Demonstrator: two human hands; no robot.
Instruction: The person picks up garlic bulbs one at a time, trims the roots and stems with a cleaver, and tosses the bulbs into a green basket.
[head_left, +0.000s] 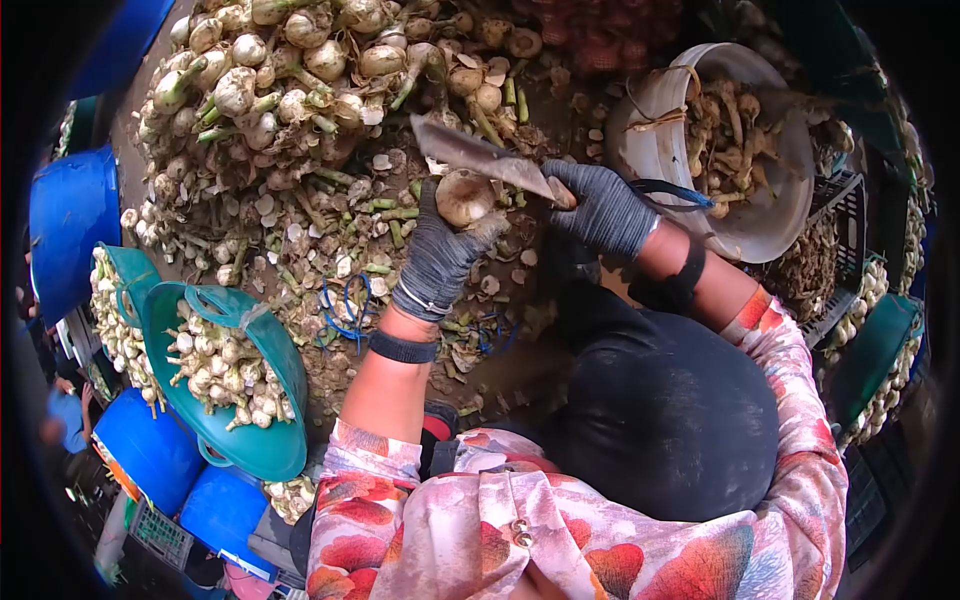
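Lap: a dark apron (660, 420) is spread over the knees, just past the floral sleeves (400, 520), seemingly so that soil and peel are kept off the clothes.
Left hand: the left hand (440, 255) is gloved in grey knit, and its fingers are curled up around an onion (465, 195), which is gripped from below so that its top is left bare for the blade.
Onion: it is held above the littered ground in front of the knees, between the two hands and touching the blade's underside.
Right hand: the right hand (600, 210), also gloved, is wrapped tightly round the handle of a knife (480, 155), fingers pressed together. The blade is pointed across toward the left and laid over the onion.
Ground: cut stalks, skins and a few blue rubber bands (345, 300) are scattered under the hands, likely dropped where they fall.
Green basket: a green basket (265, 450) filled with pale, cleaned bulbs is set at the left within arm's reach.
White bucket: a white bucket (650, 150) of roots and scraps is placed just beyond the right hand.
Pile: a heap of untrimmed onions (290, 90) is stacked farthest off, straight ahead.
Edges: blue tubs (70, 220) are stood at the far left.
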